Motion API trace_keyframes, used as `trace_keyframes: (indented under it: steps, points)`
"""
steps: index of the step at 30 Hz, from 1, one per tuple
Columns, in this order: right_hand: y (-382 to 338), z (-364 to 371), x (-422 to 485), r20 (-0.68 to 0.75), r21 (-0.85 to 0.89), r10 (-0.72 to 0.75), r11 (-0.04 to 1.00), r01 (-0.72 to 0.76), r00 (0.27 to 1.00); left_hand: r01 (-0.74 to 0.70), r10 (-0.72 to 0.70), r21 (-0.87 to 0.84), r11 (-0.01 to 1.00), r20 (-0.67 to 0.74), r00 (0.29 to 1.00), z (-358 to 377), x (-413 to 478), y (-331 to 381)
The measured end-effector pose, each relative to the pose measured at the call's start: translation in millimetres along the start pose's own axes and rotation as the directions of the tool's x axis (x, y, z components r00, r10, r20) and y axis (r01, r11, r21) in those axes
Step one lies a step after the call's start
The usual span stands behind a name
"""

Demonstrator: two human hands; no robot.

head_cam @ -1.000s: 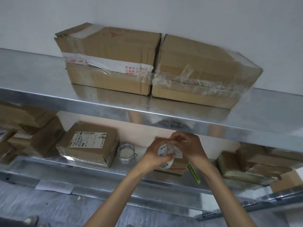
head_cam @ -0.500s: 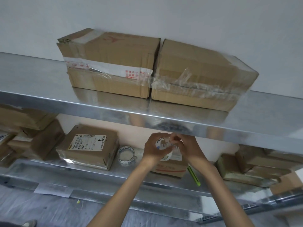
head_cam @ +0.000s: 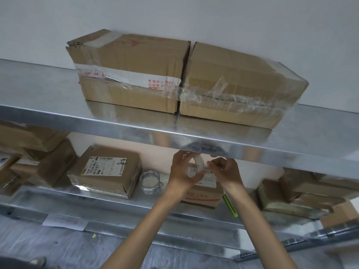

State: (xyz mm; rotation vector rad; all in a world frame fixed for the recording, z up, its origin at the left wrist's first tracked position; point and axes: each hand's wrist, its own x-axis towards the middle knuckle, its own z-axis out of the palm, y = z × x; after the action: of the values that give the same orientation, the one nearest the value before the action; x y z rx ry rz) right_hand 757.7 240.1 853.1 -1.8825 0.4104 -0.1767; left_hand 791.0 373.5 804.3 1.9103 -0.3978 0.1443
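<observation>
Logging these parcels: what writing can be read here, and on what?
"P021 00 49", roughly: shipping label on lower-shelf box; rest too small.
Red print, white tape on upper box: blurred.
Red print, small box: blurred.
Barcode sticker, tape roll in left hand: unreadable.

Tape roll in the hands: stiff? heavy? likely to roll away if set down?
The tape roll is a hollow ring that the left hand wraps alone, so probably light and stiff. Round, so on its edge it would likely roll. The right hand pinches at its rim, so the loose end is probably sticky and thin.
</observation>
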Motion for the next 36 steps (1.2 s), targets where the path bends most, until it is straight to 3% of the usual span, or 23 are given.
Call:
trace_keyframes:
  steps: [7, 10, 13, 17, 20, 22, 24, 26, 28, 31, 36]
  points:
    - [14, 4, -6, -0.042, 0.09, -0.013, 0.996, 0.017, 0.999, -0.008, 0.003, -0.091, 0.996, -0.056, 0.998, -3, -8, 6]
    - [15, 2, -16, -0.1, 0.025, -0.156, 0.987, 0.16, 0.983, 0.045, -0.048, -0.133, 0.99, -0.019, 0.999, -1, -10, 4]
    - [19, -1, -21, -0.016, -0.14, -0.382, 0.916, 0.376, 0.924, 0.068, -0.067, -0.164, 0.984, 0.009, 0.998, -1, -12, 1]
    - [22, -3, -18, 0.064, -0.183, -0.421, 0.886, 0.425, 0.905, 0.053, -0.046, -0.164, 0.985, 0.048, 0.998, -2, -14, 3]
    - [20, -1, -17, 0.025, -0.067, -0.348, 0.935, 0.349, 0.937, 0.04, -0.024, -0.159, 0.987, 0.104, 0.994, -4, -15, 2]
    - [19, -1, -14, 0.011, -0.001, -0.201, 0.98, 0.201, 0.98, 0.02, 0.001, -0.151, 0.988, 0.137, 0.991, -4, -17, 0]
    - [19, -1, -12, 0.094, 0.085, -0.026, 0.996, 0.018, 0.995, 0.007, 0.015, -0.148, 0.989, 0.147, 0.989, -5, -19, -1]
    - [22, 2, -14, 0.193, 0.306, 0.087, 0.941, -0.144, 0.977, -0.012, 0.034, -0.139, 0.99, 0.156, 0.987, -5, -19, -2]
    - [25, 7, -18, 0.229, 0.548, 0.148, 0.797, -0.253, 0.962, -0.03, 0.051, -0.129, 0.991, 0.166, 0.985, -5, -18, -3]
    - [29, 14, -20, 0.199, 0.631, 0.204, 0.722, -0.284, 0.959, -0.052, 0.075, -0.145, 0.988, 0.155, 0.985, -2, -20, -4]
    - [39, 14, -18, 0.08, 0.537, 0.199, 0.817, -0.21, 0.977, -0.009, 0.044, -0.17, 0.985, 0.203, 0.978, 5, -23, -9]
